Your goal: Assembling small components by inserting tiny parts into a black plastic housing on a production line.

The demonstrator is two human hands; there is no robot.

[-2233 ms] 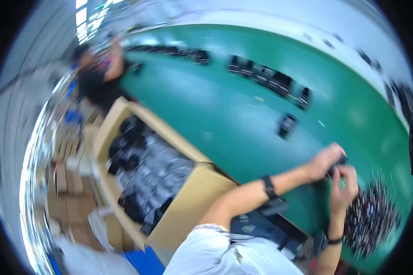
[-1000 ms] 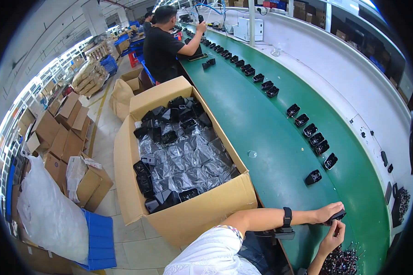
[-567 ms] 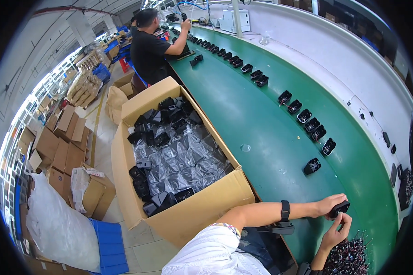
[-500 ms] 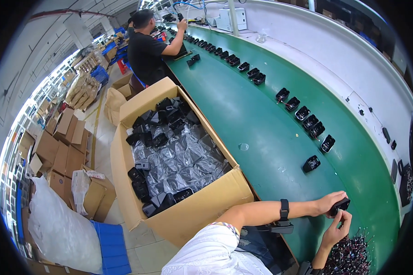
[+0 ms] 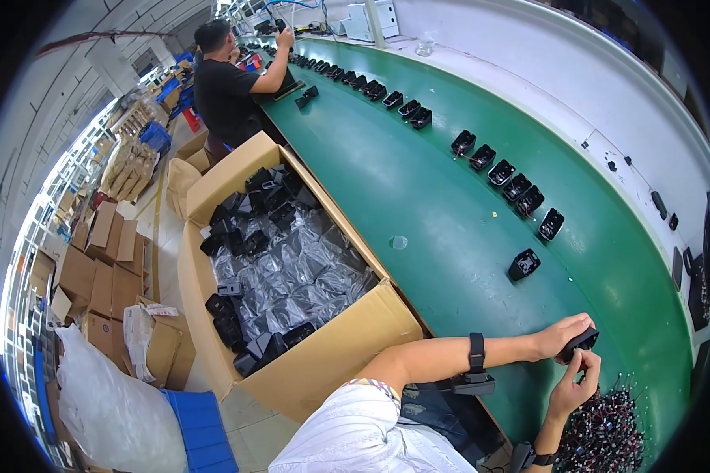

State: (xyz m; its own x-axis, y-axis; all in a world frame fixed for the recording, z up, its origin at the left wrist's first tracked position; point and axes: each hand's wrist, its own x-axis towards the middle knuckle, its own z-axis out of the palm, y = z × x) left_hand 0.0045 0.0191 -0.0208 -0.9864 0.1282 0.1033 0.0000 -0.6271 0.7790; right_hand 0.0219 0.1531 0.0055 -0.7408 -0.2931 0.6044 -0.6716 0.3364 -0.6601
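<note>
In my left hand (image 5: 564, 336) I grip a small black plastic housing (image 5: 581, 344) above the green bench, its hollow side partly turned up. The fingers of my right hand (image 5: 577, 383) are pinched together at the housing's near edge. Whatever they hold there is too small to make out. Just below that hand lies a heap of thin wired parts (image 5: 603, 430), dark with red and black leads. A single black housing (image 5: 525, 265) stands on the bench beyond my hands. Farther on runs a row of similar housings (image 5: 501, 173), some with red wires showing.
Left of the bench stands a large open carton (image 5: 355, 347) with black housings and plastic-wrapped pieces. A co-worker (image 5: 227, 87) sits at the far end, one hand raised. A white plastic bag (image 5: 114, 402) and several cartons (image 5: 106, 276) cover the floor at left. The green bench (image 5: 355, 173) curves away.
The view has shifted slightly, so the bench and carton sit farther left. The housing has turned a little in my left hand, and my right fingers stay pinched against it.
</note>
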